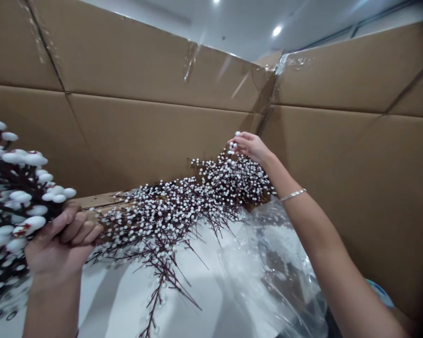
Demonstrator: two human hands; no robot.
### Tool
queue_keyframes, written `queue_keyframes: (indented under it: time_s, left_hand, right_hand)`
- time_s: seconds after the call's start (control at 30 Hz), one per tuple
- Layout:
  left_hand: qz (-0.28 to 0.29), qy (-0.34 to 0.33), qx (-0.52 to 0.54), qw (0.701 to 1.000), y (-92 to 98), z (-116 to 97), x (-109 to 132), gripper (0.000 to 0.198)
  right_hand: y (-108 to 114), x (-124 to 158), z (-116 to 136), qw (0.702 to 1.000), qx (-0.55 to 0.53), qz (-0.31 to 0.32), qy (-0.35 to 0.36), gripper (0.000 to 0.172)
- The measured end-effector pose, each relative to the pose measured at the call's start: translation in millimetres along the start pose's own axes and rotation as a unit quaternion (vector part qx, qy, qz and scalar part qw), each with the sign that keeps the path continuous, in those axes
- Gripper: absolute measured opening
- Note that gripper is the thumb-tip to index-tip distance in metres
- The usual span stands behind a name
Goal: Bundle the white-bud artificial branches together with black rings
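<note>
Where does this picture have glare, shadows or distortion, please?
Head view: glare from a ceiling light and shine on the clear plastic; head view: soft shadows across the white surface; head view: darkened right edge, and the large white berries by the left hand look flattened into ovals.

Brown cardboard panels (137, 61) stand from ten round to three o'clock; ceiling lights (277, 31) shine at twelve and one; crumpled clear plastic (282, 295) lies at five, white tabletop (213, 291) at six.
</note>
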State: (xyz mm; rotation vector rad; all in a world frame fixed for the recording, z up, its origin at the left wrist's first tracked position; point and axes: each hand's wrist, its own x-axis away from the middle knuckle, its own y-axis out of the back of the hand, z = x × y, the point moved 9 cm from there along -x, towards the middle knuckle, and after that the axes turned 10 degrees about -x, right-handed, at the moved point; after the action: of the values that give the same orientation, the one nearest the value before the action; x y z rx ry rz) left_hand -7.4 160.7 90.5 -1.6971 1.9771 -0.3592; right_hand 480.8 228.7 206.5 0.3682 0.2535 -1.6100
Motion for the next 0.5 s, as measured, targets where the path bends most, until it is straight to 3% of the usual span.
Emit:
queue_keyframes:
  time_s: [0.1,0.27,0.3,0.43,0.5]
  left_hand:
    - [0.002,0.004,-0.002,1.0,-1.6,0,0,0.047]
    - [0.012,-0.012,0.003,1.0,-3.1,-2,1,0.041]
    - [0.014,-0.014,0.003,1.0,-3.5,-2,1,0.041]
    - [0.022,-0.018,0.006,1.0,-5.4,-5,1,0.041]
    - [0.024,-0.015,0.009,1.0,-4.7,-4,0,0.041]
  right_hand:
    - [-1,4,3,0.998,-0.044,-0.038,0.024,0.031]
    - [-50,15,-17,0.992,-0.016,0.107,-0.069,0.046]
    - [-54,16,-21,0.991,-0.017,0.113,-0.075,0.051]
    - [-41,17,-37,0.997,-0.005,0.03,-0.071,0.038]
    - [-42,23,-52,0.993,-0.028,0.046,-0.107,0.033]
